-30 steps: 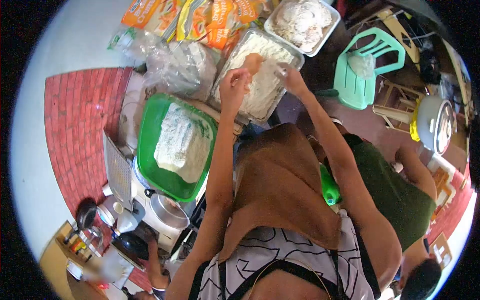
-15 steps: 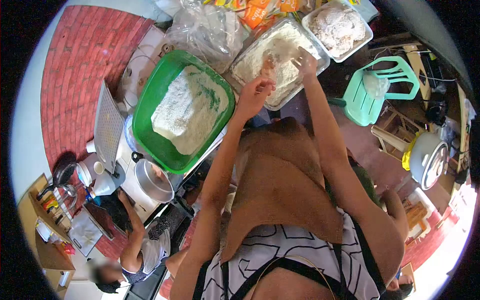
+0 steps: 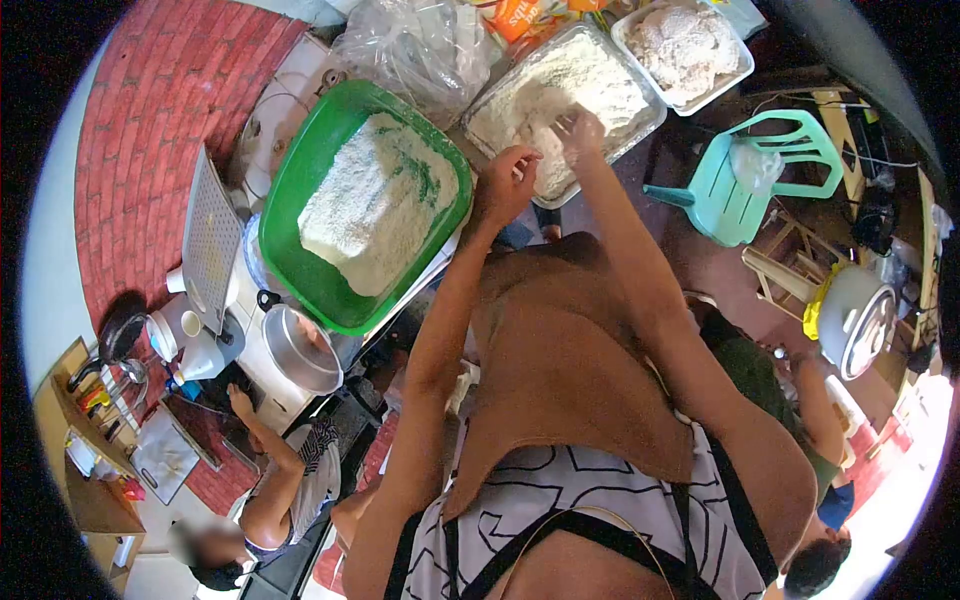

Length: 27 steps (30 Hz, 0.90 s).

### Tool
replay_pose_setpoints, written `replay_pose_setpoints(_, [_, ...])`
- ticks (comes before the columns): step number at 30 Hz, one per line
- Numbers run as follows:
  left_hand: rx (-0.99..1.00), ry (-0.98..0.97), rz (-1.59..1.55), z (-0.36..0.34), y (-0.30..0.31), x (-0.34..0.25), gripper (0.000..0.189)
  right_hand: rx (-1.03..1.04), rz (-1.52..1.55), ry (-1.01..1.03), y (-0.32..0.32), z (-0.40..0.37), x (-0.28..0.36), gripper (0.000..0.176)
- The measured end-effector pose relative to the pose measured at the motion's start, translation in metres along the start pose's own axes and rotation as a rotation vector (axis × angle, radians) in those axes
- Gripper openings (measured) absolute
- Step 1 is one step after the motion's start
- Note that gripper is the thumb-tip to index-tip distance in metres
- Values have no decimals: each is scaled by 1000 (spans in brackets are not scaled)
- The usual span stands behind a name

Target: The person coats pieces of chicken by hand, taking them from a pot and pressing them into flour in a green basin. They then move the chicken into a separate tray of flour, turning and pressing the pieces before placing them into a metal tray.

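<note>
A metal tray (image 3: 657,112) of pale flour stands at the top centre. My left hand (image 3: 508,180) is at its near-left edge, fingers curled and close together; whether they pinch anything is too small to tell. Over the flour, my right hand (image 3: 580,138) points down beside a flour-coated piece (image 3: 545,150), its fingers blurred. To the left is a green basin (image 3: 290,170) holding more flour. A white tray (image 3: 740,80) with floured pieces (image 3: 685,48) touches the metal tray's right side.
Plastic bags (image 3: 415,55) lie behind the trays. A metal pot (image 3: 302,350) sits below the basin. At right are a green chair (image 3: 725,190) and a large lidded pot (image 3: 858,320). Another person (image 3: 270,500) is at lower left; others are at lower right.
My right hand has moved left and down, nearer my left hand. The coated piece has shifted toward the tray's near side. More of the people at lower right now shows.
</note>
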<state>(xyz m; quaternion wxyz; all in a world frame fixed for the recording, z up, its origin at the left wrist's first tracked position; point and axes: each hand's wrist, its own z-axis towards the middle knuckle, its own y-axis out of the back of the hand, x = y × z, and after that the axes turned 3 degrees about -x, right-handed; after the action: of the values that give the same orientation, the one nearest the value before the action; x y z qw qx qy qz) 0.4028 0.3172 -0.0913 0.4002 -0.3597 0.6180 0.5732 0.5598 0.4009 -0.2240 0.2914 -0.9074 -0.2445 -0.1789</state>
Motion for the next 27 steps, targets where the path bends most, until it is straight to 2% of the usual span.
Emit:
replay_pose_setpoints(2, [-37, -61, 5, -4, 1, 6, 14, 152, -307, 269, 20, -16, 18, 29])
replay_pose_setpoints(3, [-52, -100, 33, -6, 1, 8, 14, 105, -507, 234, 30, -5, 18, 34])
replay_pose_setpoints(4, [-67, -142, 62, -6, 2, 10, 14, 108, -512, 233, 52, 13, 12, 34])
replay_pose_setpoints(6, [-81, -161, 71, -10, 1, 20, 14, 480, -1662, 1011, 92, 45, -4, 37])
replay_pose_setpoints(7, [-89, -182, 81, -11, 0, 24, 14, 450, -1846, 834, 89, 36, -13, 47])
replay_pose_setpoints(10, [-109, -172, -12, -15, 2, 20, 18, 438, -1875, 840, 25, -74, -13, 52])
replay_pose_setpoints(14, [-180, -200, -70, -17, 3, 24, 19, 443, -1748, 831, 26, -55, -51, 53])
replay_pose_setpoints(16, [-169, -219, -123, -18, 4, 21, 21, 507, -1767, 1381, 34, -40, -62, 53])
replay_pose_setpoints(17, [-175, -216, -123, -18, 4, 20, 21, 516, -1768, 1382, 30, -40, -58, 53])
replay_pose_setpoints(19, [-193, -223, -59, -17, 4, 19, 19, 641, -1683, 1051, 18, -44, -43, 31])
replay_pose_setpoints(20, [-200, -223, -61, -17, 4, 17, 19, 647, -1687, 1055, 18, -43, -38, 31])
replay_pose_setpoints(22, [-173, -238, -61, -15, 7, 13, 20, 700, -1571, 815, 18, -40, -26, 47])
replay_pose_setpoints(23, [-181, -238, -59, -14, 8, 12, 20, 608, -1571, 852, 27, -26, -26, 40])
replay_pose_setpoints(24, [-187, -237, -77, -13, 7, 11, 20, 616, -1573, 854, 25, -25, -13, 40])
replay_pose_setpoints(26, [-201, -235, -96, -9, 9, 10, 21, 561, -1559, 658, 14, -24, 18, 42])
replay_pose_setpoints(27, [-185, -244, -85, -6, 11, 6, 21, 532, -1559, 670, 2, -27, 30, 42])
